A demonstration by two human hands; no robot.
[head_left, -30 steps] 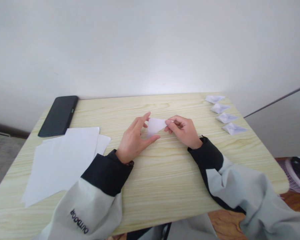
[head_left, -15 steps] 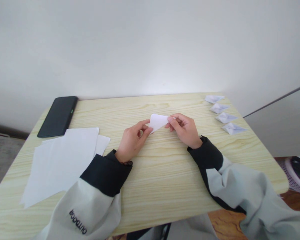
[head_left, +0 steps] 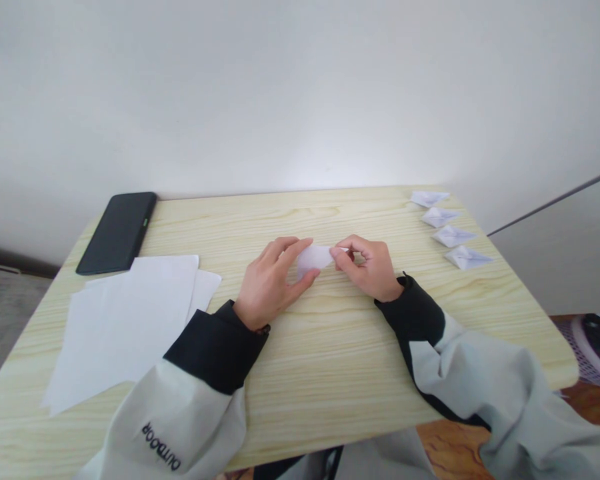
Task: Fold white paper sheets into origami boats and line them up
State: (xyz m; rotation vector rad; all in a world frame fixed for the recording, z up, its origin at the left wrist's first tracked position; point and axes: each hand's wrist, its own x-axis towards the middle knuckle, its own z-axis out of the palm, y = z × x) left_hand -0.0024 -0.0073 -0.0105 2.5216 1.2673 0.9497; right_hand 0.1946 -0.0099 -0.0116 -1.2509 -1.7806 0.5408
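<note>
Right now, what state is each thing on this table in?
small paper: partly folded, pinched between left hand and right hand.
loose sheets: flat, unfolded, overlapping.
folded figures: four, folded, set in a row.
phone: lying flat, screen dark.

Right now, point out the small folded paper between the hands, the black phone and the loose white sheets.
small folded paper (head_left: 313, 257), head view, on its visible white face.
black phone (head_left: 119, 231), head view, middle of its dark face.
loose white sheets (head_left: 125, 327), head view, middle of the top sheet.
</note>
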